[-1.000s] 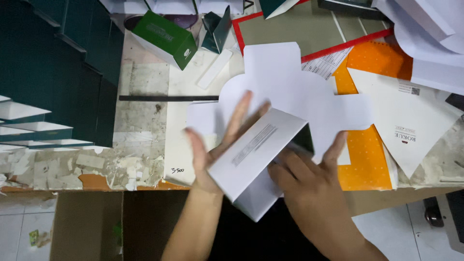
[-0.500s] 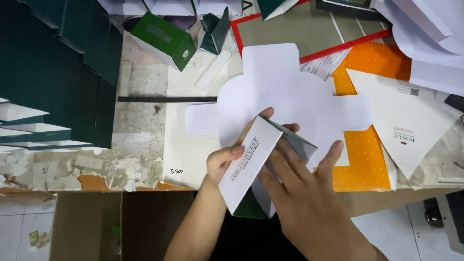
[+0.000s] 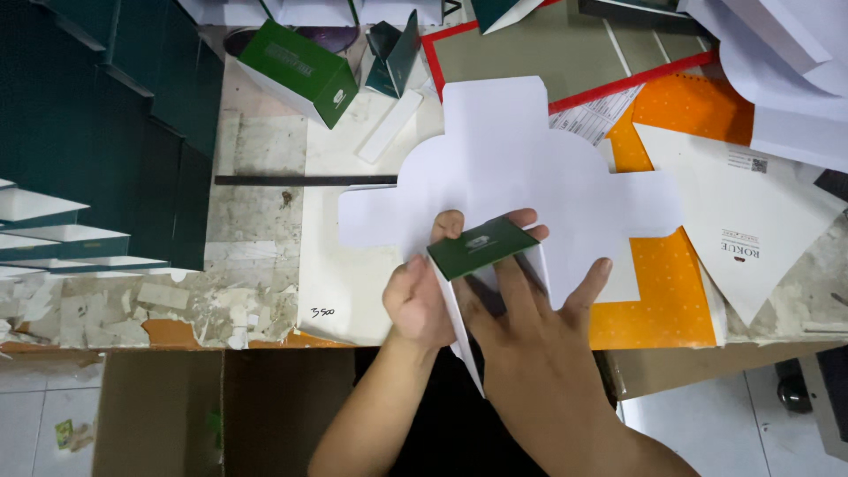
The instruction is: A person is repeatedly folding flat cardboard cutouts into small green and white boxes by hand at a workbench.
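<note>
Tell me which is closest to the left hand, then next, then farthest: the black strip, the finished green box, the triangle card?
From the left hand:
1. Black strip, just up-left on the table.
2. Finished green box, far up-left.
3. Triangle card, far right.
</note>
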